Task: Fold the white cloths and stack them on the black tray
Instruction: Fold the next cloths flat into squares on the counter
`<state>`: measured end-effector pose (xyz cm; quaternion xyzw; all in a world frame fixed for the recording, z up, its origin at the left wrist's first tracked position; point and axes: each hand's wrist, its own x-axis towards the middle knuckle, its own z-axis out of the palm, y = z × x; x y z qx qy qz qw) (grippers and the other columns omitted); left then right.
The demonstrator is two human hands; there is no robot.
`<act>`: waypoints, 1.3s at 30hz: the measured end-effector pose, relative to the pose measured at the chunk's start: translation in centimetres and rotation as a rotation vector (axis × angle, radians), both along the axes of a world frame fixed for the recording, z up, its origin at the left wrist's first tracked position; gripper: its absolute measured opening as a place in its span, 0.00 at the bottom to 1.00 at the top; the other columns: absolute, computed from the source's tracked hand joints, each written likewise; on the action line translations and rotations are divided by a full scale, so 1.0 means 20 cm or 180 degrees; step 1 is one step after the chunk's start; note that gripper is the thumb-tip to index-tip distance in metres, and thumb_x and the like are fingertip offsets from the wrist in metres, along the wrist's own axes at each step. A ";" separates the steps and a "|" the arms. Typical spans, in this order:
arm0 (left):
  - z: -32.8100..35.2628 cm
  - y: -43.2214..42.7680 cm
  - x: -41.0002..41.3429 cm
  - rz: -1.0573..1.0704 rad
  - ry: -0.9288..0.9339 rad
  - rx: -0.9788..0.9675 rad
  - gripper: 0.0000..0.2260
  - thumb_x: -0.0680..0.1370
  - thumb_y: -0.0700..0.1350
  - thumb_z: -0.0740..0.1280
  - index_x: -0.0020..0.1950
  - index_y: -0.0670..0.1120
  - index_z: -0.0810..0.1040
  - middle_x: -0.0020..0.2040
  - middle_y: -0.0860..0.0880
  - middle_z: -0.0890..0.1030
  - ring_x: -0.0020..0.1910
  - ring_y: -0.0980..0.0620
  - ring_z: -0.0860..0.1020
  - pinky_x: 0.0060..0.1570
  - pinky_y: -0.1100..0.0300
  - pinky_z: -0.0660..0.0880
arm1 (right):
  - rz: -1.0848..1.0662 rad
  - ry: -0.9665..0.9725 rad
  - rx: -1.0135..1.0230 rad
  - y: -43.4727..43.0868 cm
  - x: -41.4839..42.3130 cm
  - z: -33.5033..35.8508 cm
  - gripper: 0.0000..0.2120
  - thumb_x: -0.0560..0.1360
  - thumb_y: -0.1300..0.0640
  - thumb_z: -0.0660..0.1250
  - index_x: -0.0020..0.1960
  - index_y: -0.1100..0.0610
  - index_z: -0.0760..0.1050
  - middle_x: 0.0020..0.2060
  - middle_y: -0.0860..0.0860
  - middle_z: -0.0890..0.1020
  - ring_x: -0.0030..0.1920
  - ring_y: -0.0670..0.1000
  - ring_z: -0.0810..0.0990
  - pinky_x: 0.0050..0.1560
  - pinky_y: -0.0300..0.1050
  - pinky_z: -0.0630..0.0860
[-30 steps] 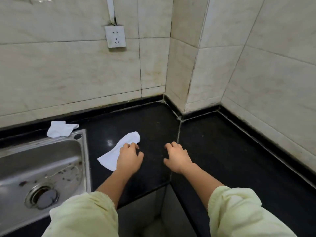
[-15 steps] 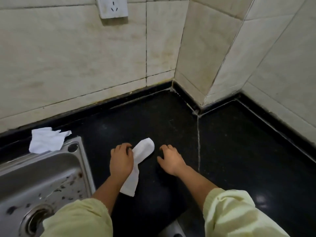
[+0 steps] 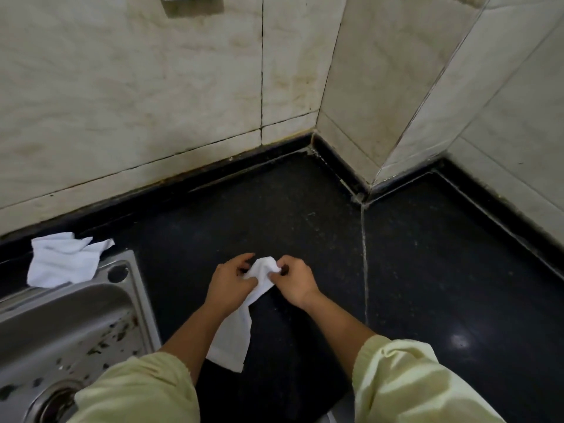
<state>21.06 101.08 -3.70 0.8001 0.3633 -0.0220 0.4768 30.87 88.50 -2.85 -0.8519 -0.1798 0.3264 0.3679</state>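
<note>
While the left hand [image 3: 229, 285] and the right hand [image 3: 296, 283] both pinch the bunched upper end of one white cloth [image 3: 233, 340], the step in hand looks like the very start of a fold: finding the corners and opening the piece out. Each hand has its thumb and curled fingers closed on the fabric, and the two hands sit close together with the gathered end between them. From that grip the cloth trails back toward the person, passing under the left forearm, and its lower end lies flat on the dark desk [image 3: 427, 270].

A second cloth [image 3: 62, 261] lies crumpled well off to the left of the left hand, at the far corner of the steel sink [image 3: 70, 312]. No fold is made yet, and the black tray is not in view, so the task seems barely begun.

The next move probably calls for the hands to draw apart along the top edge until the cloth spreads, then lay it flat on the open desk beyond the fingers before doubling it over.
</note>
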 end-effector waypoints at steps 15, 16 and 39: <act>0.30 -0.15 0.16 -0.1003 -0.0170 -0.0073 0.05 0.72 0.45 0.71 0.43 0.46 0.78 0.48 0.48 0.76 0.46 0.49 0.77 0.46 0.55 0.76 | -0.0496 0.0424 0.0775 -0.38 0.18 0.26 0.02 0.69 0.64 0.71 0.40 0.62 0.78 0.35 0.52 0.78 0.40 0.48 0.77 0.44 0.44 0.75; 0.32 -0.17 0.18 -0.1044 -0.0282 -0.0034 0.04 0.72 0.45 0.71 0.43 0.46 0.79 0.49 0.49 0.76 0.47 0.49 0.77 0.46 0.54 0.77 | -0.0521 0.0487 0.0816 -0.43 0.20 0.30 0.02 0.69 0.64 0.71 0.40 0.61 0.78 0.35 0.52 0.78 0.39 0.48 0.76 0.43 0.43 0.74; 0.79 -1.22 0.65 -0.3326 -0.0385 -0.0588 0.15 0.67 0.46 0.74 0.32 0.40 0.70 0.32 0.47 0.69 0.33 0.51 0.69 0.36 0.60 0.66 | -0.0496 0.1121 0.0900 -1.86 0.48 0.91 0.13 0.67 0.67 0.67 0.49 0.61 0.84 0.43 0.57 0.85 0.45 0.54 0.83 0.42 0.42 0.78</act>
